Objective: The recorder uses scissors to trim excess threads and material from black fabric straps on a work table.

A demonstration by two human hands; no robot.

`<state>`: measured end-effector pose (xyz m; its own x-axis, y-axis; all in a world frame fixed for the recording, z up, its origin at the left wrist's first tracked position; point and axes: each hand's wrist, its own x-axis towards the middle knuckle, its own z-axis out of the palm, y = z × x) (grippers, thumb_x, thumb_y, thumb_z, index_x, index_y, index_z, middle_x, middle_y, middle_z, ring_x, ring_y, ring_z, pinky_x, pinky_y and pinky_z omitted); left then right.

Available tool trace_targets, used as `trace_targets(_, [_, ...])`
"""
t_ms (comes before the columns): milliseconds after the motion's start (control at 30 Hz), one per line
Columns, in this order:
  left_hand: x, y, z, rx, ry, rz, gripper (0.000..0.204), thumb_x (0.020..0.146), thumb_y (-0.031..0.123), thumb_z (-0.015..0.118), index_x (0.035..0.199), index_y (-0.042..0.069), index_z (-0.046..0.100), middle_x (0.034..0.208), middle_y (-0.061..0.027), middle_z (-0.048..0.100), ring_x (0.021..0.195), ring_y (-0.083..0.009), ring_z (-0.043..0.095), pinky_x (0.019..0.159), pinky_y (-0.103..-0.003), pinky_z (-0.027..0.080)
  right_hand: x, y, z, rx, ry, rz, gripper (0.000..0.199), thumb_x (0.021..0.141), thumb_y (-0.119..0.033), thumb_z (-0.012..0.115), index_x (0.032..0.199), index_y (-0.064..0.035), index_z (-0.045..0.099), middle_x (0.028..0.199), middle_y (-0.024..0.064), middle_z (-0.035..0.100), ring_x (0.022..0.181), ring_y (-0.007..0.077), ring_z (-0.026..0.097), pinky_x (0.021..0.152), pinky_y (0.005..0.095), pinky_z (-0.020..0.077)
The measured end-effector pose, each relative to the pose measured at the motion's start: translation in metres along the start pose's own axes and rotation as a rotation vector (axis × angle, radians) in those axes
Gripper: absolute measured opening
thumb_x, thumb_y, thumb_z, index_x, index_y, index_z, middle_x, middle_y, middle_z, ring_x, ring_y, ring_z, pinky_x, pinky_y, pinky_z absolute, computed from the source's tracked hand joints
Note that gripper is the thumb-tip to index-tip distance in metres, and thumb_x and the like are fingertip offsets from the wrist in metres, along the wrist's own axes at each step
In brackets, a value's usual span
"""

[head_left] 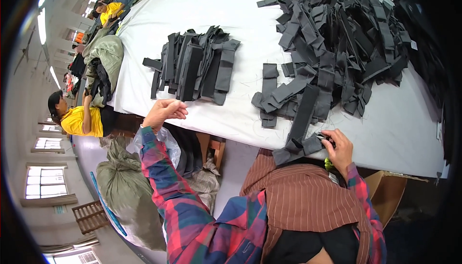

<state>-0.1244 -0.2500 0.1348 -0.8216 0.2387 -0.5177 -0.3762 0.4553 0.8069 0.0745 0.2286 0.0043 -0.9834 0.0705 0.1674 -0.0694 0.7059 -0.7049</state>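
My left hand (166, 112) is held over the near edge of the table, its fingers apart and slightly curled, with nothing in them. Just beyond it lies a smaller pile of dark grey fabric strips (192, 67), stacked roughly side by side. My right hand (340, 149) is closed at the front edge around small metal thread snips (321, 137), mostly hidden by the fingers. Beside the snips, a folded dark strip (291, 152) hangs partly over the edge towards my lap. A big tangled heap of similar strips (332, 43) covers the right side, with several spilling towards me.
The white-covered table (255, 28) has loose threads scattered on it. Below on the left stand a tied green sack (127, 182) and a clear plastic bag (168, 144). A cardboard box (385, 192) is at lower right. Two people in yellow (84, 119) work at the left.
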Motion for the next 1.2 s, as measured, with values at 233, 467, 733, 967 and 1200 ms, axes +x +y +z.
trace_targets(233, [0.040, -0.017, 0.117, 0.160, -0.224, 0.161, 0.021, 0.093, 0.018, 0.061, 0.103, 0.000, 0.067, 0.080, -0.0023, 0.064, 0.072, -0.0080, 0.058, 0.068, -0.023, 0.049, 0.001, 0.008, -0.010, 0.014, -0.135, -0.028, 0.048, 0.073, -0.015, 0.074, 0.118, -0.0137, 0.060, 0.093, 0.0084, 0.055, 0.083, 0.0298, 0.059, 0.071, 0.0382, 0.0467])
trace_targets(467, [0.031, -0.023, 0.268, 0.314, -0.170, 0.489, 0.038, 0.084, 0.011, 0.069, 0.120, 0.005, 0.060, 0.104, -0.0086, 0.056, 0.077, -0.0134, 0.055, 0.067, -0.027, 0.049, 0.003, 0.017, -0.011, -0.052, -0.132, 0.034, 0.040, 0.067, -0.018, 0.079, 0.104, -0.0132, 0.063, 0.095, 0.0054, 0.053, 0.082, 0.0254, 0.061, 0.069, 0.0359, 0.0489])
trace_targets(733, [0.026, -0.013, 0.337, 0.622, 0.001, 0.575, 0.075, 0.074, 0.019, 0.077, 0.139, 0.010, 0.041, 0.108, -0.0194, 0.047, 0.094, -0.0366, 0.055, 0.080, -0.041, 0.047, -0.005, 0.024, -0.006, -0.043, -0.030, 0.113, 0.032, 0.069, -0.011, 0.076, 0.098, -0.0109, 0.063, 0.118, 0.0008, 0.054, 0.092, 0.0232, 0.065, 0.072, 0.0354, 0.0517])
trace_targets(967, [0.037, -0.002, 0.337, 0.131, 0.030, 0.788, 0.079, 0.071, -0.008, 0.053, 0.145, 0.002, 0.028, 0.136, -0.0194, 0.047, 0.125, -0.0280, 0.049, 0.101, -0.032, 0.038, 0.009, 0.019, -0.012, -0.032, -0.221, -0.005, 0.051, 0.068, -0.010, 0.076, 0.116, -0.0162, 0.060, 0.119, 0.0000, 0.055, 0.096, 0.0262, 0.063, 0.078, 0.0382, 0.0508])
trace_targets(1200, [0.017, -0.016, 0.316, 0.240, -0.006, 0.589, 0.084, 0.071, -0.011, 0.050, 0.149, 0.005, 0.022, 0.123, -0.0128, 0.054, 0.101, -0.0171, 0.059, 0.087, -0.025, 0.046, -0.005, 0.020, -0.027, -0.074, -0.376, -0.006, 0.022, 0.073, -0.013, 0.072, 0.093, -0.0076, 0.062, 0.089, 0.0080, 0.062, 0.085, 0.0332, 0.061, 0.070, 0.0429, 0.0471])
